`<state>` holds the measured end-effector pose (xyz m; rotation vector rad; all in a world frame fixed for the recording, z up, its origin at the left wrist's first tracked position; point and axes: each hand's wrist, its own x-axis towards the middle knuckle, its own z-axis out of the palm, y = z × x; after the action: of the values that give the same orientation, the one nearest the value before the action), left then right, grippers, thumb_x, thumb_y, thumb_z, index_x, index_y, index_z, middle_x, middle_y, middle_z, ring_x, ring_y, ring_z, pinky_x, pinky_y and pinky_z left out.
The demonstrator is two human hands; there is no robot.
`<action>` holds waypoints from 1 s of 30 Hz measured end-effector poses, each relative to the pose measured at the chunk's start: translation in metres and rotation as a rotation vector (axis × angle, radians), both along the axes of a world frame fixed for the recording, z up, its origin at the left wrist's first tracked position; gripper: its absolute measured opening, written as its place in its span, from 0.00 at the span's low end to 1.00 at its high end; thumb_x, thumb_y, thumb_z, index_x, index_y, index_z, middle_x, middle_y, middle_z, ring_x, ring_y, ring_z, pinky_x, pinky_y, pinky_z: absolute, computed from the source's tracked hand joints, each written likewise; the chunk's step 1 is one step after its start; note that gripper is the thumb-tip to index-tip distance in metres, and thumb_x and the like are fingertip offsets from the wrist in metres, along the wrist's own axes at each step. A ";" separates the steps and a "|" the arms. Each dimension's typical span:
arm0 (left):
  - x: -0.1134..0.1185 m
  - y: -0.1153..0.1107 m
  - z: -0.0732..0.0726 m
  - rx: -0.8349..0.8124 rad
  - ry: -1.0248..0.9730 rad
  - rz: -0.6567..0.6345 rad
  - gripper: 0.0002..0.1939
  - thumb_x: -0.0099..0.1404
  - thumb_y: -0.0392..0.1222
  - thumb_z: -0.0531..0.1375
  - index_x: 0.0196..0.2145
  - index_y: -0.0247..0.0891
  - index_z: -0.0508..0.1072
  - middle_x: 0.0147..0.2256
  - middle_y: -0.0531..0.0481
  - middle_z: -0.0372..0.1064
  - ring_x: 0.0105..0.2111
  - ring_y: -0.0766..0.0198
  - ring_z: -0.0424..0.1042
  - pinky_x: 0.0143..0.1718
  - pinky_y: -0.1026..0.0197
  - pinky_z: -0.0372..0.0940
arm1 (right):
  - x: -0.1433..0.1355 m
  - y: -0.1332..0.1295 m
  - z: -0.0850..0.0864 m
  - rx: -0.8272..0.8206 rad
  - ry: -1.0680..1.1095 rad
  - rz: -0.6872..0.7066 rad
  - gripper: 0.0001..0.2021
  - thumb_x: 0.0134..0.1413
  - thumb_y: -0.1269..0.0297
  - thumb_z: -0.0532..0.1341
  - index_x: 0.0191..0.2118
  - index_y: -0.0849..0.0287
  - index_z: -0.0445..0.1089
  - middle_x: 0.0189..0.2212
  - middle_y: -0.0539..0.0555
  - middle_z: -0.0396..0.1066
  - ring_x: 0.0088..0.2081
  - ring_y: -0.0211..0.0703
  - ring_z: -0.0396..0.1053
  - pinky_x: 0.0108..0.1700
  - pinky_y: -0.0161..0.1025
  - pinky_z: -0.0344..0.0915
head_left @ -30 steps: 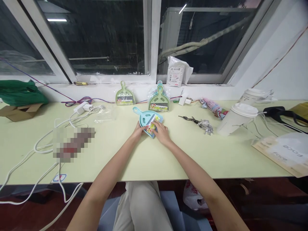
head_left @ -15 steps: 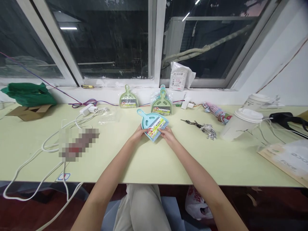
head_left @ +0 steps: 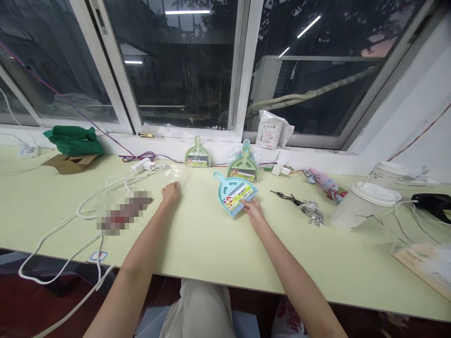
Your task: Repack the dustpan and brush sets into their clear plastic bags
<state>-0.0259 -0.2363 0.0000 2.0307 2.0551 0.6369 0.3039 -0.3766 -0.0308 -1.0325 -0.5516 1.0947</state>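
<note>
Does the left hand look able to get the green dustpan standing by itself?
Probably, yes. The left hand looks close to the green dustpan, with just some low, clear plastic near the way.

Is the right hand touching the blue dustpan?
Touching. In the head view, the right hand holds the blue dustpan at its lower right edge.

Pale green table (head_left: pixel 204 253) with blue dustpan (head_left: pixel 225 185), keys (head_left: pixel 296 201), white cup (head_left: pixel 366 206).
</note>
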 end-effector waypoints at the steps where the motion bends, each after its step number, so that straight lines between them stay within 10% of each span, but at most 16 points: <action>1: 0.000 -0.006 0.000 0.001 0.049 -0.072 0.21 0.70 0.41 0.43 0.49 0.34 0.71 0.52 0.35 0.69 0.54 0.48 0.66 0.58 0.44 0.52 | -0.001 -0.001 0.000 0.000 0.003 0.002 0.15 0.39 0.74 0.69 0.35 0.56 0.69 0.32 0.50 0.77 0.36 0.43 0.76 0.41 0.41 0.76; 13: 0.091 -0.064 0.004 0.034 0.259 -0.400 0.18 0.61 0.51 0.59 0.47 0.45 0.74 0.50 0.42 0.70 0.51 0.50 0.67 0.47 0.55 0.63 | 0.001 -0.014 0.026 -0.105 -0.081 0.129 0.13 0.36 0.79 0.68 0.31 0.60 0.70 0.27 0.51 0.77 0.29 0.42 0.76 0.34 0.37 0.75; 24: 0.058 -0.062 -0.005 0.049 -0.048 -0.221 0.11 0.61 0.48 0.58 0.36 0.47 0.80 0.41 0.46 0.77 0.43 0.51 0.73 0.41 0.57 0.64 | 0.023 -0.026 0.043 -0.134 -0.269 0.362 0.15 0.33 0.78 0.70 0.34 0.61 0.74 0.33 0.56 0.79 0.33 0.45 0.77 0.35 0.40 0.74; 30: 0.061 -0.065 -0.003 0.080 -0.076 -0.245 0.16 0.67 0.48 0.52 0.39 0.42 0.79 0.41 0.43 0.75 0.43 0.52 0.72 0.40 0.57 0.64 | 0.011 -0.030 0.050 -0.166 -0.212 0.229 0.14 0.34 0.80 0.69 0.32 0.62 0.75 0.30 0.55 0.79 0.31 0.45 0.77 0.37 0.40 0.75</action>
<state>0.0347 -0.3013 -0.0028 2.2189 1.7283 0.7453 0.3149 -0.4069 0.0190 -1.2622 -0.7743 1.2558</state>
